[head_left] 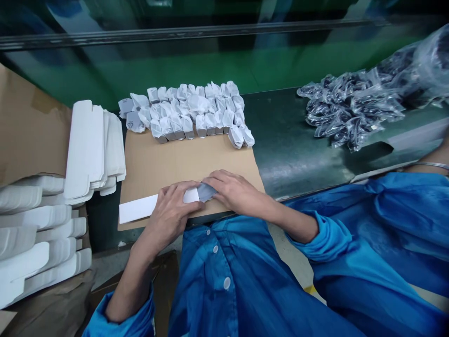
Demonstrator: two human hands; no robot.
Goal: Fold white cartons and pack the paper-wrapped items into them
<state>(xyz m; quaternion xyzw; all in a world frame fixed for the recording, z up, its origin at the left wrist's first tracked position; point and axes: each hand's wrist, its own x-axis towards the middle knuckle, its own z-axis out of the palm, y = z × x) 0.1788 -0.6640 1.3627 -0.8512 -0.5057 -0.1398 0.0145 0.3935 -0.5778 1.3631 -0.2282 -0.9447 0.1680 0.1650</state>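
Observation:
A long white box (138, 209) lies on a brown cardboard sheet (189, 161) in front of me. My left hand (171, 206) is closed around the box near its right end. At that end is a greyish wrapped packet (206, 192), pinched by the fingers of my right hand (233, 192). The packet meets the box's end; I cannot tell how much of it sits inside. Several similar packets in thin whitish wrapping (178, 112) stand in rows along the sheet's far side.
Flat white cartons (87, 150) are stacked left of the sheet, with more in an open cardboard box (31, 126). Clear-bagged dark parts (351, 105) lie heaped on the green bench (280, 140) at right. Beside me is a co-worker's blue sleeve (403, 210).

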